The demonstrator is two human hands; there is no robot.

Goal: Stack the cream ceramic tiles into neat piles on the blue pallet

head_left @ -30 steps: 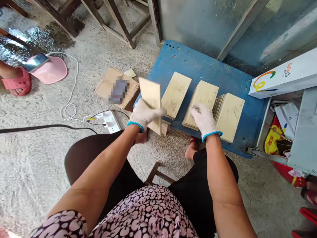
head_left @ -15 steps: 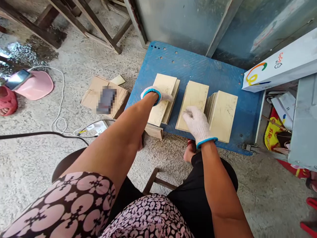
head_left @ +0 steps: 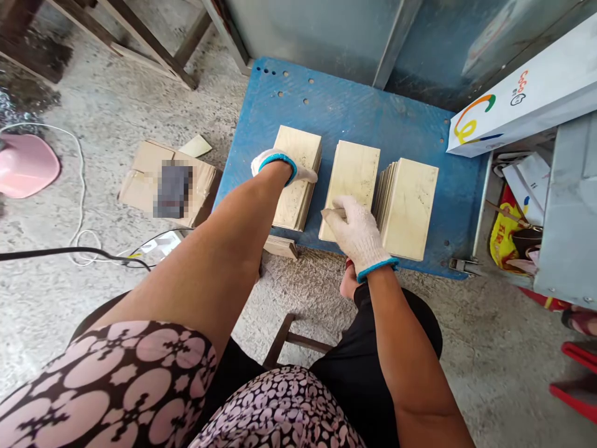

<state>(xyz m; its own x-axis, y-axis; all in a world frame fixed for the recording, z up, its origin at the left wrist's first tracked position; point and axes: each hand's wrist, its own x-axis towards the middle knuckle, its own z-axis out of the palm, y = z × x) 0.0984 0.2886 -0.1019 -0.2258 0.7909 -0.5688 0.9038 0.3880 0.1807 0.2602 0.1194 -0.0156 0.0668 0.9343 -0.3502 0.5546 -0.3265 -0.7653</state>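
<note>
My left hand point(head_left: 280, 167), in a white knit glove with a blue cuff, reaches across the left stack of thin wooden boards point(head_left: 298, 144). Its fingers bend over the stack's left side and the thumb lies towards the right side; the forearm hides part of the grip. My right hand point(head_left: 357, 229), gloved alike, rests over the near end of the middle stack of boards point(head_left: 357, 168), thumb and forefinger spread apart. Beside it, the right stack of boards point(head_left: 413, 205) leans in a fanned row. All three lie on a blue board point(head_left: 396, 118).
Several small wood pieces point(head_left: 280, 246) sit at the blue board's near edge. A white paper bag point(head_left: 527, 93) stands at the right, by a grey metal box point(head_left: 571, 218). Left are a cardboard box point(head_left: 144, 177), a power strip point(head_left: 163, 244) and cables.
The left stack's boards, offset to the right before, now line up more closely under my left hand. My right thumb and forefinger have spread. The whole view has shifted slightly.
</note>
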